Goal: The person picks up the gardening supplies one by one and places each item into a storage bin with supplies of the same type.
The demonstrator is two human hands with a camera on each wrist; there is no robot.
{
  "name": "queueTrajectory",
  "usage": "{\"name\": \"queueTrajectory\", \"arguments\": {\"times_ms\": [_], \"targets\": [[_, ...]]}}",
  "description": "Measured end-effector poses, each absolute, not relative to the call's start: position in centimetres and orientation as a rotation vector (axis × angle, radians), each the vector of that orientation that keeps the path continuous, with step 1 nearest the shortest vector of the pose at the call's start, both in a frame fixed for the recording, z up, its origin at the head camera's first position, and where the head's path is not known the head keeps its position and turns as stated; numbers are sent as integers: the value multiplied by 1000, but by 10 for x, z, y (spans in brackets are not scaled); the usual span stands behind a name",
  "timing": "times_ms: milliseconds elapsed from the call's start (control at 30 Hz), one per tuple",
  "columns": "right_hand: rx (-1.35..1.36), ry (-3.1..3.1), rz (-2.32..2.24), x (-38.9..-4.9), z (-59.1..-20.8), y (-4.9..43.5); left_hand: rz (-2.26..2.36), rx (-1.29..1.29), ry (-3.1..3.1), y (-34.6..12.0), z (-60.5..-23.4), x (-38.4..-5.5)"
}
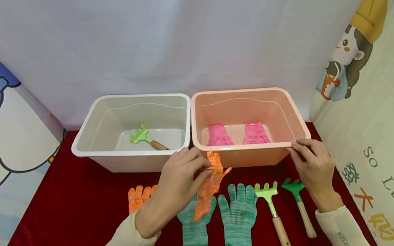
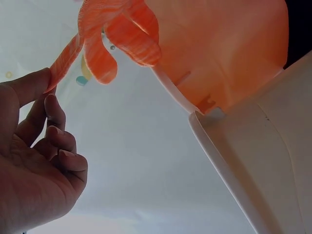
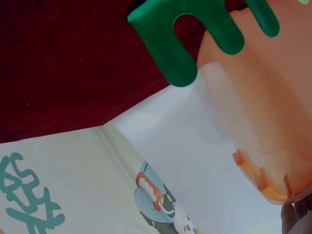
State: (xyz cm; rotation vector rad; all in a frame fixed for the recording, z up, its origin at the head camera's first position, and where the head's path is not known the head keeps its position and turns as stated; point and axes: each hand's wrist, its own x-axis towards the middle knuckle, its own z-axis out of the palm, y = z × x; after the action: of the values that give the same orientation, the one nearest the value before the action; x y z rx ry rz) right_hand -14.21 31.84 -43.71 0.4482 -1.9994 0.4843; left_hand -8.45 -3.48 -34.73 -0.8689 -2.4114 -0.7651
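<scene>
Two tubs, head view: the peach tub has the pale tub just beside it on its left, both on the red-covered desk.
Already inside: two pink gloves lie in the peach tub; one lime rake lies in the pale tub to its left.
Held orange glove: in front of the peach tub's near left corner and outside it, pinched by the left hand.
Right hand: holds the rim at the peach tub's near right corner.
Left outside: in front of the peach tub, two green gloves, a wooden-handled lime rake and a dark green rake; to its front left, a second orange glove, partly hidden.
Progress: three pieces inside, six outside; filling seems under halfway, by my judgement.
Left wrist view: thumb and finger pinch the held orange glove; whether it touches the peach tub, I cannot tell.
Right wrist view: fingertips meet the peach tub's rim; the dark green rake's tines show near it.
</scene>
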Motion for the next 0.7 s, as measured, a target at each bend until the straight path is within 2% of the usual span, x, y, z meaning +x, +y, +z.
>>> {"name": "queueTrajectory", "arguments": {"times_ms": [700], "targets": [[430,-1985,495,-143,-439,317,-778,-917,-2299,-23,-328,-105]]}}
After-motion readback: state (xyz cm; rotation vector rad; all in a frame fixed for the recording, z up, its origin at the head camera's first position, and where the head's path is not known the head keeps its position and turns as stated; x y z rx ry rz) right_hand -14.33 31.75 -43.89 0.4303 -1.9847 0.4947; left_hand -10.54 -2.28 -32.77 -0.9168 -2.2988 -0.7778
